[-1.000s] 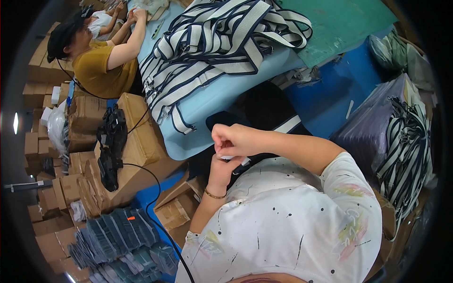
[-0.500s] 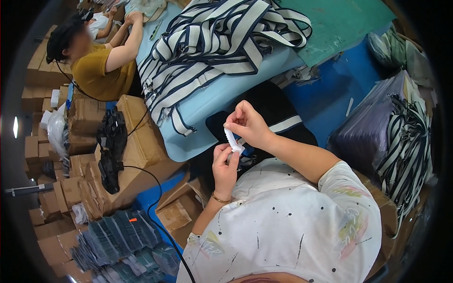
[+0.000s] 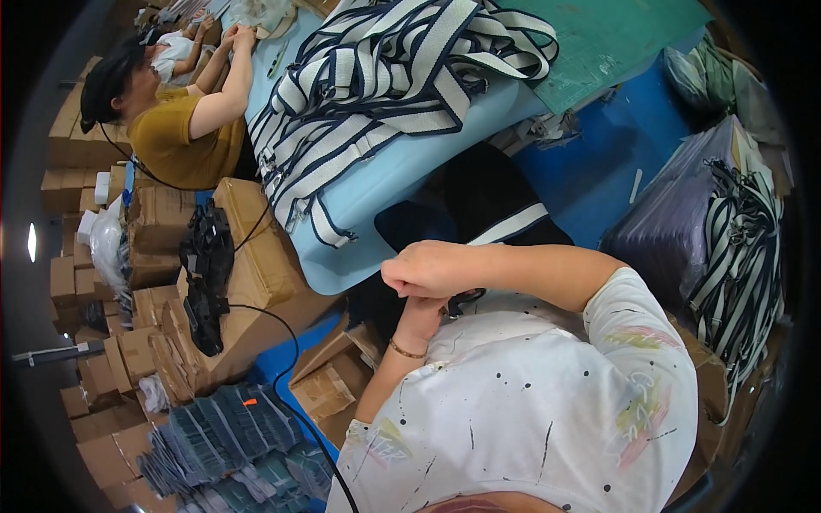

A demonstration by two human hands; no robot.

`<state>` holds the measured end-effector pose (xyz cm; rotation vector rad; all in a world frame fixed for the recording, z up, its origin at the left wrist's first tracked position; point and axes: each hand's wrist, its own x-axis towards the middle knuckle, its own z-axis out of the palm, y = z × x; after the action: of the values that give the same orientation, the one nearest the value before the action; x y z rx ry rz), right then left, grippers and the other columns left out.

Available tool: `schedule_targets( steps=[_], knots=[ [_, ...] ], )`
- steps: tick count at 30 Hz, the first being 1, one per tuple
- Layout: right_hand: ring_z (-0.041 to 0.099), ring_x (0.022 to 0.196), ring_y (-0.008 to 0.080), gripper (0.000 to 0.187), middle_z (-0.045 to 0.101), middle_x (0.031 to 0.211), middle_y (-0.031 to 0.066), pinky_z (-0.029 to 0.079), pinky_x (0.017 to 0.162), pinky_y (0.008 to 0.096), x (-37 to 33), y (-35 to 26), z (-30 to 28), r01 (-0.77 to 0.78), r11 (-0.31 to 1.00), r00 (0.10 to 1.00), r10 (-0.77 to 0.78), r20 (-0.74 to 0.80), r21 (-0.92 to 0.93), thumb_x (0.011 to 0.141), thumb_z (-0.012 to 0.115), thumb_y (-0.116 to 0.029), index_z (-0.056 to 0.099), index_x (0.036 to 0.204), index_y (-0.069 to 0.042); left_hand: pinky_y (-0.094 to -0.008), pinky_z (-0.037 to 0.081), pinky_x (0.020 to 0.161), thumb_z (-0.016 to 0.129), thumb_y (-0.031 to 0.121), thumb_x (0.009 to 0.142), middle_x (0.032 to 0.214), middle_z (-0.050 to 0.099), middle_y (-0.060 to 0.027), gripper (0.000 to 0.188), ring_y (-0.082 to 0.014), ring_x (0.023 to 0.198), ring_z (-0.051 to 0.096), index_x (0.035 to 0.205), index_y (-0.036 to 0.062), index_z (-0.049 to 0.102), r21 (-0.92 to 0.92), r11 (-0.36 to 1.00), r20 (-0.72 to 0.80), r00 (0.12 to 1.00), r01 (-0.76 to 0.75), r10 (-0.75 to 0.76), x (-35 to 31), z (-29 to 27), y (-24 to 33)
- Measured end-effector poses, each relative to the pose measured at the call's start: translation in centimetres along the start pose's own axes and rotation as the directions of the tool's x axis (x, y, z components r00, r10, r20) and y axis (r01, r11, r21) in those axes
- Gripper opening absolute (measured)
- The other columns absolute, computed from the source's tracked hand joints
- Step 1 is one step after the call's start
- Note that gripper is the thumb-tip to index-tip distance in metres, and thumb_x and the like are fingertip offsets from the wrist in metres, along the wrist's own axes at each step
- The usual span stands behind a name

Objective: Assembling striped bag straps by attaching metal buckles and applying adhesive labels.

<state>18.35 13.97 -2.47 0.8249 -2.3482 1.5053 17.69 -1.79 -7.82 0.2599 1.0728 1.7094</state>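
Observation:
My right hand [image 3: 432, 269] is curled closed over my left hand [image 3: 419, 320], the two touching in front of my waist. What the right fingers hold, if anything, is hidden. My left fingers are covered by the right hand, so their grip cannot be seen. Just right of the hands is a small dark piece with shiny parts [image 3: 466, 299], too small to name. A white strap with dark edges [image 3: 513, 225] lies across the black cloth on my lap. A large heap of similar striped straps [image 3: 368, 94] with metal hooks covers the table ahead.
The light-blue table [image 3: 342, 267] has its rounded corner close to my hands, with a green mat [image 3: 611, 43] beyond. A co-worker in a mustard top [image 3: 184, 141] sits at left. Cartons [image 3: 256, 248], a black cable [image 3: 295, 410] and strap bundles [image 3: 744, 256] stand around.
My right hand has come down and turned over onto my left hand. The white toothed strip seen between the hands before is now out of sight.

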Motion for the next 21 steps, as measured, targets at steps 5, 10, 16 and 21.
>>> schedule_targets(
  steps=[5,10,16,21],
  knots=[
    [0.058,0.063,0.0273,0.023,0.059,0.072,0.0079,0.045,0.053,0.0337,-0.5,-0.2,-0.6,-0.289,0.929,0.956,0.293,0.019,0.229,0.083,0.063,-0.009,0.04,0.082,-0.008,-0.0323,0.047,0.085,0.056,0.001,0.088,0.104,0.061,-0.0081,0.023,-0.0185,0.094,0.059,0.111,0.0006,0.057,0.169,0.984,-0.08,0.994,-0.059,0.073,-0.3,1.1,0.5],
    [0.062,0.071,0.0182,0.031,0.061,0.076,0.0081,0.049,0.064,0.0293,-1.3,0.2,-0.8,-0.279,0.855,0.865,0.422,-0.272,0.437,0.081,0.066,-0.004,0.035,0.081,-0.007,-0.0245,0.048,0.075,0.057,0.008,0.091,0.095,0.061,-0.0053,0.023,-0.0118,0.085,0.059,0.112,-0.0016,0.052,0.583,0.808,-0.15,0.967,-0.082,0.206,0.1,2.5,1.4],
    [0.062,0.09,0.0141,0.022,0.065,0.099,0.0085,0.048,0.081,0.0278,-2.8,1.7,-2.6,-0.225,0.766,0.915,0.378,-0.138,0.603,0.087,0.06,-0.005,0.047,0.105,-0.004,-0.0297,0.044,0.091,0.067,0.003,0.08,0.122,0.048,-0.0103,0.073,-0.0166,0.109,0.051,0.138,0.0029,0.025,0.484,0.869,-0.184,0.96,-0.1,0.213,0.3,3.0,2.5],
    [0.061,0.092,0.0142,0.032,0.065,0.101,0.0048,0.048,0.081,0.028,-3.2,-0.3,-5.3,-0.442,0.778,0.895,0.349,0.277,0.447,0.082,0.066,-0.007,0.055,0.112,-0.005,-0.0339,0.037,0.102,0.074,0.008,0.075,0.134,0.044,-0.0148,0.092,-0.0221,0.122,0.045,0.145,0.0022,0.014,0.533,0.824,-0.075,0.959,-0.192,0.272,0.3,2.5,3.1]
  ],
)
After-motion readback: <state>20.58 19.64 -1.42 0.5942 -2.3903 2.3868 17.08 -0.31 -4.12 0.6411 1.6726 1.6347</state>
